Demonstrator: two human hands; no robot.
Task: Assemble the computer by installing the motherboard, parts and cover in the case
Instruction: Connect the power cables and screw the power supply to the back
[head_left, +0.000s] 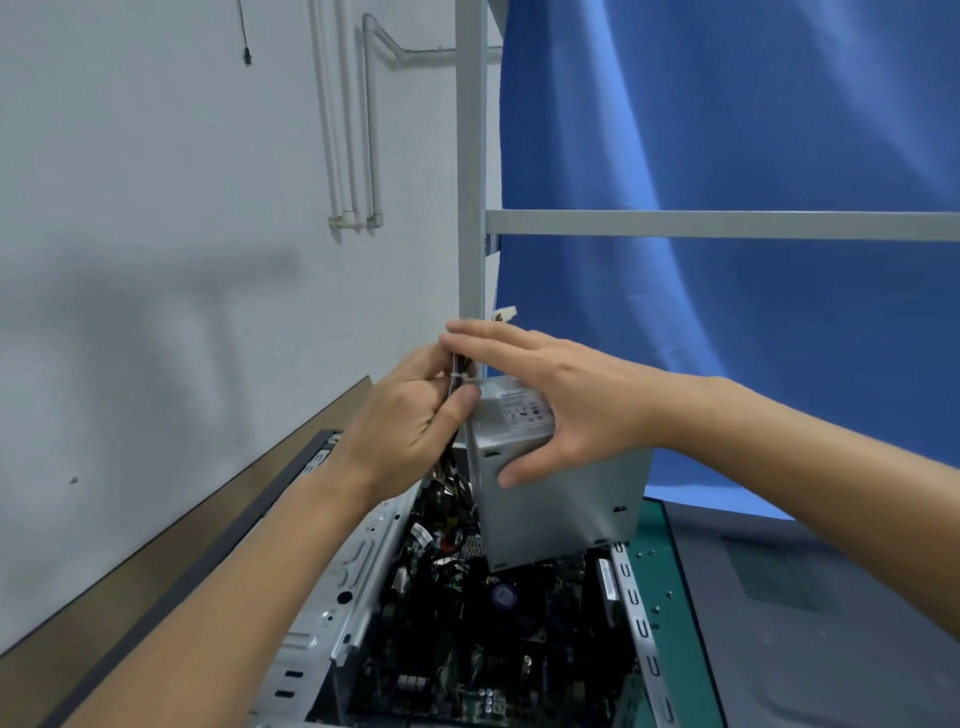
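A grey metal power supply is held tilted above the open computer case. My right hand holds its upper end, thumb on the near side and straight fingers over the top. My left hand grips the bundle of cables coming out of the supply's top left. A white connector sticks up behind my fingers. Inside the case lies the motherboard with dark parts and loose wires.
The case stands on a green mat. A dark grey side cover lies to the right, with small screws on the mat beside it. A grey frame post and a blue curtain rise behind; a wall is at left.
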